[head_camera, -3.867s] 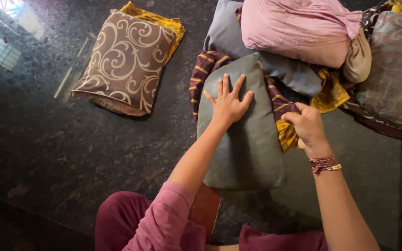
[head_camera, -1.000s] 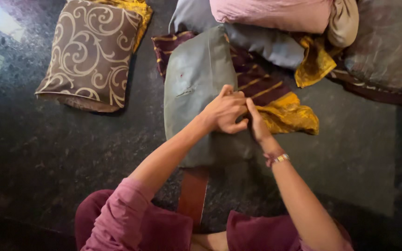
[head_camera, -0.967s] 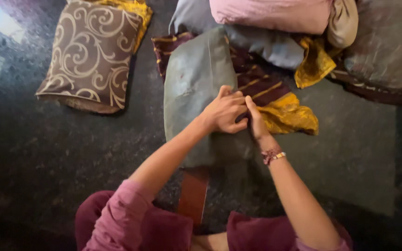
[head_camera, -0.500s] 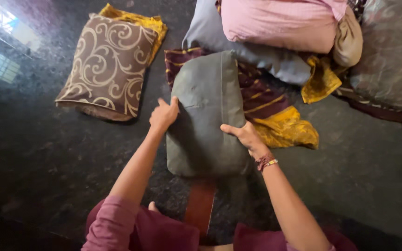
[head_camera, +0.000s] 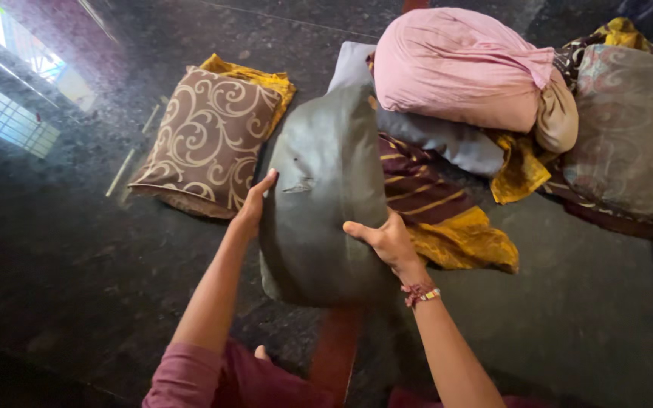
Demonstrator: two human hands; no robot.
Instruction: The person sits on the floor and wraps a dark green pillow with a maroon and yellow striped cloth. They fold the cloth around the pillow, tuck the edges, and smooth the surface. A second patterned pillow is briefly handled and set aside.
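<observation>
Knees in maroon cloth (head_camera: pixel 266 378) are showing at the bottom edge, with a brown wooden strip (head_camera: pixel 335 351) lying on the dark speckled floor (head_camera: pixel 77 272) between them. Just beyond, both hands are gripping a grey-green pillow (head_camera: pixel 326 196) by its sides: the left hand (head_camera: pixel 255 208) is pressing flat against the pillow's left edge with the thumb on the front face, and the right hand (head_camera: pixel 387 242), wearing a beaded wristband (head_camera: pixel 419 294), is clasping the right edge with the thumb laid across the front. The pillow is standing tilted, its lower end raised off the floor near the person, its top leaning toward the heap behind.

To its right, a maroon-and-yellow striped cloth (head_camera: pixel 440 215) is lying spread on the floor, partly under the pillow. Left of the pillow, a brown cushion with cream swirls (head_camera: pixel 209 140) is resting on a yellow cloth (head_camera: pixel 255 75). Farther back, a pink bundle (head_camera: pixel 459 64) is sitting on a grey pillow (head_camera: pixel 436 140), and a patterned grey cushion (head_camera: pixel 632 128) is lying at far right.
</observation>
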